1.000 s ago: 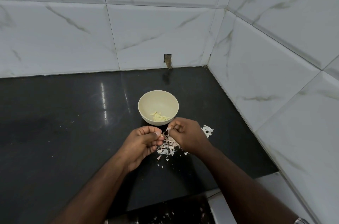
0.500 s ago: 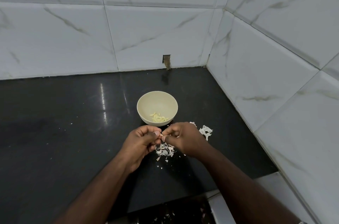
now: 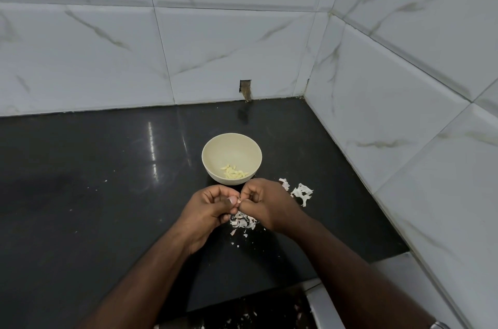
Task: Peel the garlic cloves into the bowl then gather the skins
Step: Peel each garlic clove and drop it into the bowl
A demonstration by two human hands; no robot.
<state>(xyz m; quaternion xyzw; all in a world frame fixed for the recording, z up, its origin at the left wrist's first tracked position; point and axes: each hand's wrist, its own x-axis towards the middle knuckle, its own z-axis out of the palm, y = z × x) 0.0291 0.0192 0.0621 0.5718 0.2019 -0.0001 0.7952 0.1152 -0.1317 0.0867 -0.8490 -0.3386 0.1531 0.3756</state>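
Observation:
A cream bowl [image 3: 231,146] stands on the black counter, with several peeled garlic cloves [image 3: 234,172] in its bottom. Just in front of the bowl, my left hand [image 3: 208,211] and my right hand [image 3: 265,203] meet fingertip to fingertip and pinch a small garlic clove [image 3: 238,201] between them; only a pinkish bit of it shows. A pile of garlic skins [image 3: 244,223] lies on the counter under my hands. More skins [image 3: 301,192] lie to the right of my right hand.
The black counter [image 3: 94,180] runs into a corner of white marble-look tiles at the back and right. A small notch in the wall [image 3: 245,89] sits behind the bowl. The counter's front edge is near me, with skin scraps on a lower surface [image 3: 242,315].
My right hand has come closer to the left one, so both now pinch the clove together. The view has shifted slightly; bowl and skins have stayed put.

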